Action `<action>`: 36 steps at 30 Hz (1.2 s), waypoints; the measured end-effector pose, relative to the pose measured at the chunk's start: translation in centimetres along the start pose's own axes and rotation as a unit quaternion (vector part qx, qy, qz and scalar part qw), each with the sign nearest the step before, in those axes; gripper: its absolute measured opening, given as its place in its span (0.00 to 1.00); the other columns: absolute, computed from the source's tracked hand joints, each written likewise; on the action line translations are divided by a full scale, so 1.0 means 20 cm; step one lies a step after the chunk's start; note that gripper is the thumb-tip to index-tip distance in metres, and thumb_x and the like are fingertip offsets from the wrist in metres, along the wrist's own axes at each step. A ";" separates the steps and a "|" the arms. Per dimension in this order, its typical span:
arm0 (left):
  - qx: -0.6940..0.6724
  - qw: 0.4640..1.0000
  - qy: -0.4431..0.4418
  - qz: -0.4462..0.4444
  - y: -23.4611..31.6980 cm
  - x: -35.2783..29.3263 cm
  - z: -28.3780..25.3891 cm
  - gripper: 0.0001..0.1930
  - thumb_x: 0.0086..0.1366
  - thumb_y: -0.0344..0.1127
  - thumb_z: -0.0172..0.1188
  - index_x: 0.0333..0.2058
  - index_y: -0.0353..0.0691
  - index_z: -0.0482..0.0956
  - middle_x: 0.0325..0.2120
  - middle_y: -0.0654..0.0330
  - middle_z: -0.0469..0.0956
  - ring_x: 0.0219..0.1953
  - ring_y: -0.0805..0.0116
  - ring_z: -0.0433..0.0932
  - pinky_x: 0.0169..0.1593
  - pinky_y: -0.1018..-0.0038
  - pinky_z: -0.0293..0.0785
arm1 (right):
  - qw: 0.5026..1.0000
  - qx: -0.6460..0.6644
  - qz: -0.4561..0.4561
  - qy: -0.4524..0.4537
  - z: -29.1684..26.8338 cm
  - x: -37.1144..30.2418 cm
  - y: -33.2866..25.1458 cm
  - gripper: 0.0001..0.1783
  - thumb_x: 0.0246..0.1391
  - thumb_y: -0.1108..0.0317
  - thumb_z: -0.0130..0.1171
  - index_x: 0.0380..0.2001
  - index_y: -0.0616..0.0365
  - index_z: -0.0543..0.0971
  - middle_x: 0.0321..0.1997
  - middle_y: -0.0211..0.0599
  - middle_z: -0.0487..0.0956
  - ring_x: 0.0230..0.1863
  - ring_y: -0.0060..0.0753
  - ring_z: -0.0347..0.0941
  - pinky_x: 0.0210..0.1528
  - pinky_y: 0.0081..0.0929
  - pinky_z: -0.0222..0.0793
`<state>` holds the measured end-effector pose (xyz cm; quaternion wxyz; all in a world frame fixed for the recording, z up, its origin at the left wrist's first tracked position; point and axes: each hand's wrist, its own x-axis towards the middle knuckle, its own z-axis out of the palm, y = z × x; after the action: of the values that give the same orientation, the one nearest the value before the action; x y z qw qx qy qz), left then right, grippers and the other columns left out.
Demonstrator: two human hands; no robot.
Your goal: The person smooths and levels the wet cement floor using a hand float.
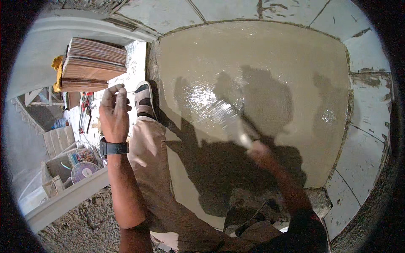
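Note:
My right hand [259, 152] grips the handle of a wide, pale brush [225, 114], whose head is blurred by motion. The brush head is over a wet, glossy beige-grey coated surface [312, 55], where light glares close to it. On the left, my left hand [114, 103] is raised and holds nothing, its fingers loosely bent and apart. A dark watch [114, 147] sits on that wrist. Just right of this hand is my striped shoe [145, 101], at the left edge of the coated surface.
White tiles [367, 105] with smeared, rough edges border the surface. A stack of reddish-brown tiles or boards [95, 61] stands at upper left, with a yellow cloth [57, 71] beside it. Lower left are a round fan [84, 172] and a ledge [69, 198]. Rough concrete [82, 221] lies below.

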<state>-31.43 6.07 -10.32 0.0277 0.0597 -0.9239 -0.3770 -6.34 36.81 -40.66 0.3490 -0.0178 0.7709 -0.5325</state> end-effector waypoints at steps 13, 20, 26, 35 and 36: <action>0.122 0.990 0.001 0.066 0.04 -0.08 0.04 0.14 0.62 0.38 0.53 0.40 0.33 0.72 0.20 0.64 0.70 0.21 0.79 0.65 0.26 0.82 0.64 | 0.977 -0.097 0.022 -0.189 0.86 0.36 -0.25 0.34 0.58 0.50 0.39 0.60 0.61 0.50 0.53 0.55 0.67 0.54 0.54 0.64 0.56 0.44 0.59; 0.123 0.990 -0.024 0.067 0.06 -0.11 0.06 0.13 0.62 0.38 0.52 0.40 0.34 0.71 0.20 0.61 0.72 0.20 0.78 0.67 0.25 0.80 0.65 | 0.986 0.086 -0.075 0.122 0.42 0.56 -0.17 0.20 0.49 0.59 0.56 0.39 0.63 0.70 0.38 0.48 0.74 0.37 0.48 0.71 0.43 0.36 0.66; 0.162 0.986 -0.022 0.022 0.00 -0.11 -0.07 0.13 0.62 0.38 0.53 0.41 0.34 0.72 0.19 0.63 0.72 0.19 0.77 0.68 0.25 0.79 0.65 | 0.946 0.138 0.043 0.292 -0.29 0.36 -0.27 0.10 0.53 0.63 0.52 0.31 0.59 0.72 0.23 0.31 0.69 0.26 0.24 0.65 0.29 0.26 0.64; 0.202 0.979 -0.021 0.026 0.03 -0.05 -0.12 0.13 0.61 0.37 0.53 0.39 0.33 0.72 0.16 0.63 0.70 0.19 0.78 0.68 0.24 0.78 0.65 | 0.996 0.044 0.079 -0.028 0.27 0.35 -0.35 0.24 0.51 0.50 0.54 0.41 0.61 0.71 0.38 0.47 0.74 0.42 0.42 0.70 0.47 0.36 0.64; 0.224 0.974 -0.025 0.016 0.04 -0.05 -0.11 0.13 0.61 0.37 0.53 0.39 0.34 0.72 0.16 0.62 0.70 0.19 0.77 0.68 0.24 0.78 0.65 | 0.996 0.042 0.030 -0.068 0.40 0.36 -0.34 0.25 0.53 0.50 0.52 0.43 0.61 0.70 0.40 0.47 0.73 0.43 0.45 0.70 0.50 0.39 0.62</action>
<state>-30.35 5.32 -8.14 -0.0033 0.0397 -0.9862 -0.1610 -9.60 24.58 -40.29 0.4164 -0.0161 0.7227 -0.5515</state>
